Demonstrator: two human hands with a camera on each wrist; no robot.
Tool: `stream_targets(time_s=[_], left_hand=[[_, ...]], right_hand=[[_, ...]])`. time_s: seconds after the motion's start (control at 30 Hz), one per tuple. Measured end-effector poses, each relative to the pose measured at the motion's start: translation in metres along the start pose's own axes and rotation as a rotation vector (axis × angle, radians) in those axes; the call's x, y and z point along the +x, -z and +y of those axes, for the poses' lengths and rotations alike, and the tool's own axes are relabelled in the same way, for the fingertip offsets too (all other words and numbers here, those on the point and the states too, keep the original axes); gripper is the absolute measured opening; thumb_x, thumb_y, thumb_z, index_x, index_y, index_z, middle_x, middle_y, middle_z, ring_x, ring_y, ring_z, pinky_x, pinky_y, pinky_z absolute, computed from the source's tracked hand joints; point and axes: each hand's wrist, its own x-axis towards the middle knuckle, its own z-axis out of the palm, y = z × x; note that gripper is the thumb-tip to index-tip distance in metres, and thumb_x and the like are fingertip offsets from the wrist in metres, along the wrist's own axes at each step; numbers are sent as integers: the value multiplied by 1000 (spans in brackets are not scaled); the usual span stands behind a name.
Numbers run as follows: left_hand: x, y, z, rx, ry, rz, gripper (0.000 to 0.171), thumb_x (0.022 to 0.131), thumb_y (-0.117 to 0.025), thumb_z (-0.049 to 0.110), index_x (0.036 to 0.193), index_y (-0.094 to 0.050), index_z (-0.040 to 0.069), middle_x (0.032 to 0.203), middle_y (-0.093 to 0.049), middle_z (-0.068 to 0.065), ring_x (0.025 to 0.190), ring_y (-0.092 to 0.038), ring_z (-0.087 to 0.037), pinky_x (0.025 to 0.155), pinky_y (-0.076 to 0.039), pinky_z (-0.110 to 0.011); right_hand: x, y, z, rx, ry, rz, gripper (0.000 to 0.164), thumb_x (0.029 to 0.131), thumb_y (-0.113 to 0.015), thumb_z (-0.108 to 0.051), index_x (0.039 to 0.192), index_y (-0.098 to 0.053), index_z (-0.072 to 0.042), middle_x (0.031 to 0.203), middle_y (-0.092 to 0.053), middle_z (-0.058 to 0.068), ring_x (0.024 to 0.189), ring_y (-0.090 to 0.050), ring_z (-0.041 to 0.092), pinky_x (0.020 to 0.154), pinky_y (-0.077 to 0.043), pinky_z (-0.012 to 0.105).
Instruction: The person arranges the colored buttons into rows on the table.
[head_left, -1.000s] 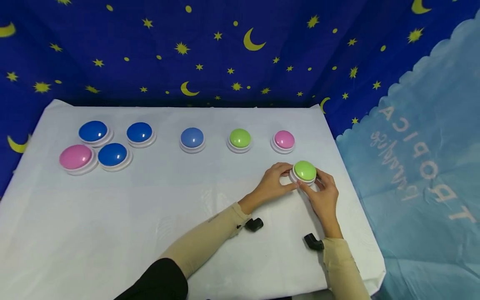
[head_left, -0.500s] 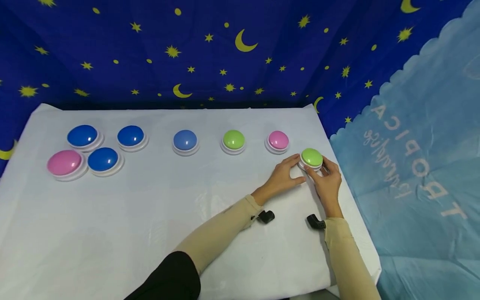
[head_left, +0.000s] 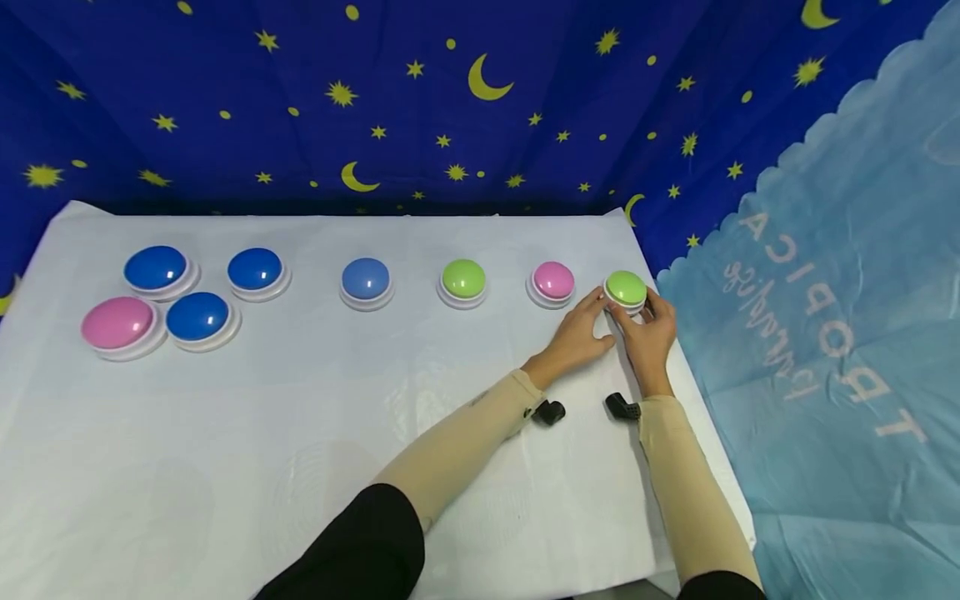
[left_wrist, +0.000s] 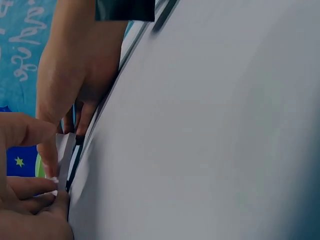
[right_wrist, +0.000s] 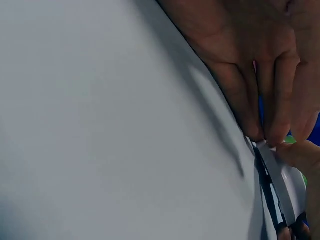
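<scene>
A green push button (head_left: 626,288) with a domed top and white base is at the right end of the back row. My right hand (head_left: 649,337) holds it, thumb at the near side and fingers round the right side; in the right wrist view the thumb (right_wrist: 295,152) presses the white base (right_wrist: 282,182). My left hand (head_left: 573,337) touches the base's left edge with its fingertips, its thumb held apart. In the left wrist view the left fingers (left_wrist: 30,189) meet the rim, and the base is tilted, with a dark gap under its edge.
Along the row stand a pink button (head_left: 553,281), another green button (head_left: 463,279) and a lighter blue button (head_left: 365,279). Three dark blue buttons, one being (head_left: 197,317), and a larger pink button (head_left: 116,323) cluster at the left. A starry curtain (head_left: 420,100) hangs behind the white table (head_left: 300,433).
Both hands have moved the green button away from the person, toward the back right, from nearer the table's middle to beside the pink button. The head view has shifted slightly.
</scene>
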Motion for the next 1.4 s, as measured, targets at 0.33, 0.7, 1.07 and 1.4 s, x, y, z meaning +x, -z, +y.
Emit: stream_targets(time_s=[0.33,0.7,1.07,1.4], left_hand=[[6,-3,-2,115,-23,-20,75,98,-70,20,161,-36,0,174,-25,-12,161,-25,-22,128,-16,-22],[3,-4,-8,125,-98,1,62,98,-69,15,155,-48,0,170,-36,-8,157,-35,-22,127,-23,-22],[-12,-4,-11,-66,-151,150,31,97,-73,12,126,-75,1,150,-62,-7,139,-59,-22,119,-38,-20],[-34,2,-10,-78,-68,187,18,99,-75,25,106,-83,10,141,-69,1,135,-62,-14,116,-41,-18]], right_hand=[[9,-11,3,-36,17,88,72,85,-90,-23,145,-60,2,139,-55,27,132,-57,34,114,-50,41],[8,-11,2,-91,23,122,71,84,-90,-22,143,-61,3,137,-58,28,127,-61,35,111,-52,40],[4,-9,1,-144,-3,110,71,87,-87,-24,147,-58,0,142,-58,23,131,-60,33,114,-49,41],[2,-6,-1,-143,-49,85,73,89,-87,-28,149,-56,-2,145,-56,21,132,-58,31,115,-47,39]])
